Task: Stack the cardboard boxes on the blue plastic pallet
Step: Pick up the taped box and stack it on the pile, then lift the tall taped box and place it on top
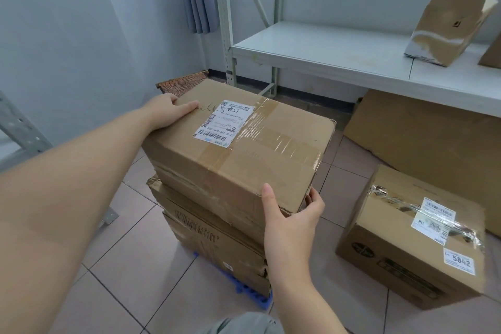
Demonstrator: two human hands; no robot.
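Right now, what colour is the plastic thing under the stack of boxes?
Blue. The pallet peeks out beneath the bottom box, seen in the head view.

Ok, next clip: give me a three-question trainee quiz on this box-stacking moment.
1. True or false: both hands touch the top box.
2. Where does the box marked 5842 sit? A) on the shelf B) on the floor C) on the stack
3. Fill in: the stack rests on a ____ pallet.

Key: 1 true: left hand at the far corner, right hand at the near corner. 2 B. 3 blue.
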